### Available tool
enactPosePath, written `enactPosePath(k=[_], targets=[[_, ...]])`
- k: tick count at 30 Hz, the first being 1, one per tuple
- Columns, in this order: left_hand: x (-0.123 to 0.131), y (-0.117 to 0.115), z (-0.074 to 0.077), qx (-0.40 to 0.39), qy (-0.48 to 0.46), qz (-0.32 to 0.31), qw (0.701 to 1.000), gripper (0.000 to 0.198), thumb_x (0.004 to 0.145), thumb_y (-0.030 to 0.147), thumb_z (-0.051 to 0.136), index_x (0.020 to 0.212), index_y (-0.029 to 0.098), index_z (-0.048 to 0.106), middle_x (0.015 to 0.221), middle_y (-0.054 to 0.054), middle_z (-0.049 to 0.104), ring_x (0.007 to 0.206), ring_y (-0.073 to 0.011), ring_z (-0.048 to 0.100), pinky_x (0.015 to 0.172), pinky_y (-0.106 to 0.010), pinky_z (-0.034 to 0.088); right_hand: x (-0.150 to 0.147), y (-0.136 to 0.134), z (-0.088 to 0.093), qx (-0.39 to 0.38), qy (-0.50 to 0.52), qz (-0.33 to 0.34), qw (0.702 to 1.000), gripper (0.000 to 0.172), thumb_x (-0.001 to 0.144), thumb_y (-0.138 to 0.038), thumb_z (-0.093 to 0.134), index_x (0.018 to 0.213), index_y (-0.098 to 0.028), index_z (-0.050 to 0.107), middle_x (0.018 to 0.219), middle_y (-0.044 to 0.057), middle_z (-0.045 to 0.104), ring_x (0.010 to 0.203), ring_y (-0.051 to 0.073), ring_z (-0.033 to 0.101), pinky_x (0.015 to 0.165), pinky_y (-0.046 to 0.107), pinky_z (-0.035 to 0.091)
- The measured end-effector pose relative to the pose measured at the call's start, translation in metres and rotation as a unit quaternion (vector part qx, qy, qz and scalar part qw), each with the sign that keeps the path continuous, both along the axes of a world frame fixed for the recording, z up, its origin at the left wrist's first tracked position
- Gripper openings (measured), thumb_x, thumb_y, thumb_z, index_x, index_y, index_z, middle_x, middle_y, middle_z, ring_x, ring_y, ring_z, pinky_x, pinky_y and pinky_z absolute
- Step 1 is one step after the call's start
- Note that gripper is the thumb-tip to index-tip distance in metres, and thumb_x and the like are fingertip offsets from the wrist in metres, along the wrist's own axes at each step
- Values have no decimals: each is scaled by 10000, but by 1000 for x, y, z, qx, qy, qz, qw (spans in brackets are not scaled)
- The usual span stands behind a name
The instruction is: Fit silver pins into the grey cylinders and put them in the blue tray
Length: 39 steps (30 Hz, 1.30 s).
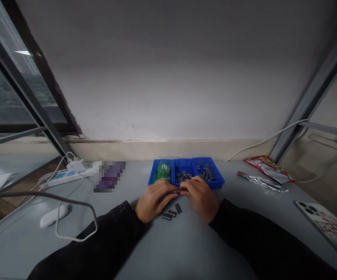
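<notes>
My left hand point(157, 198) and my right hand point(201, 196) meet over the desk, fingertips pinched around a small metal pin point(178, 191). Just below them lie several short dark grey cylinders point(172, 213) on the desk. Directly behind my hands stands a blue three-part bin point(219, 182). Its left compartment has a green bag point(161, 171) with small pale pieces. The middle one contains many small shiny metal pins point(182, 175), and the right one more dark cylinders point(206, 172). My fingers hide part of the bin's front edge.
On the left are a white power strip point(69, 174), a white mouse point(54, 216) and a looping cable point(94, 217). To the right lie a red packet point(269, 169), a clear plastic wrapper point(263, 182) and a phone point(328, 225). A wall rises behind the grey desk point(191, 249).
</notes>
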State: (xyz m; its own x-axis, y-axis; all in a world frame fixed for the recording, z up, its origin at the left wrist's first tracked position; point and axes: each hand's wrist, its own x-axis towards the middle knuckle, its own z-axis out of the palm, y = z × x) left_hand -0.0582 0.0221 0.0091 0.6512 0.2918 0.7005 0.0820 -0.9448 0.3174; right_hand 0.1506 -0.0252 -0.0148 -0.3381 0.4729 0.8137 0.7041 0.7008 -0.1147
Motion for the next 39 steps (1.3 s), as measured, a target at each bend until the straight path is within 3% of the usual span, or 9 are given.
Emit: enactPosePath(k=[4,8,17,20,23,26,28,34,39], targets=[[0,-1,0,0,-7,-4,1000,157,959,139,620,1112,148,652,971,-81,713,923,-183,633,829,-329,534,1,-1,2,2,4,8,1000,80,1028,-172,490,962,-161,533,828,18,640,747,156,567,783,328,372],[0,-1,0,-11,-18,2,1000,157,953,134,626,1107,150,654,989,-88,711,934,-185,644,836,-326,533,1,-4,7,-9,1,24,1000,131,999,-275,579,1018,-148,555,856,30,654,759,169,574,790,342,377],[0,-1,0,1,-10,-8,1000,129,950,131,625,1074,153,650,947,-74,702,906,-179,630,827,-327,526,9,5,6,13,-39,11,999,89,1015,-174,526,963,-154,595,837,13,663,783,154,590,818,346,362],[1,-2,2,4,-9,9,1000,168,962,112,589,1110,163,650,978,-76,695,924,-181,628,841,-337,524,29,12,15,46,-46,-43,997,109,1014,-169,529,965,-160,627,852,12,682,801,153,586,847,350,354],[0,-2,3,-2,-10,18,1000,207,971,99,552,1146,168,638,1016,-86,681,943,-184,621,848,-351,528,62,20,24,52,-19,-181,982,110,997,-192,561,998,-176,670,924,32,702,888,189,581,878,374,332],[0,-2,2,-8,5,14,1000,241,976,93,527,1180,176,627,1047,-93,670,975,-194,612,861,-372,535,91,27,24,12,-7,-324,946,101,957,-222,615,973,-192,710,970,63,701,963,253,539,864,407,301],[0,-1,1,-11,16,9,1000,259,978,97,517,1201,180,621,1064,-99,666,994,-200,608,875,-387,537,102,32,20,-24,-21,-360,932,110,942,-226,624,956,-202,730,974,75,702,976,275,517,857,424,280],[1,0,-1,-19,26,6,999,264,982,98,507,1206,181,621,1081,-99,660,1008,-203,602,895,-396,535,96,46,8,-134,-55,-333,932,131,919,-182,613,887,-208,737,916,69,711,990,271,527,890,445,243],[0,1,-1,-20,25,9,999,256,983,99,507,1196,180,623,1083,-94,658,1012,-196,608,911,-385,531,87,65,6,-227,-73,-339,910,137,847,-126,628,867,-202,741,858,77,705,988,261,554,864,421,231]])
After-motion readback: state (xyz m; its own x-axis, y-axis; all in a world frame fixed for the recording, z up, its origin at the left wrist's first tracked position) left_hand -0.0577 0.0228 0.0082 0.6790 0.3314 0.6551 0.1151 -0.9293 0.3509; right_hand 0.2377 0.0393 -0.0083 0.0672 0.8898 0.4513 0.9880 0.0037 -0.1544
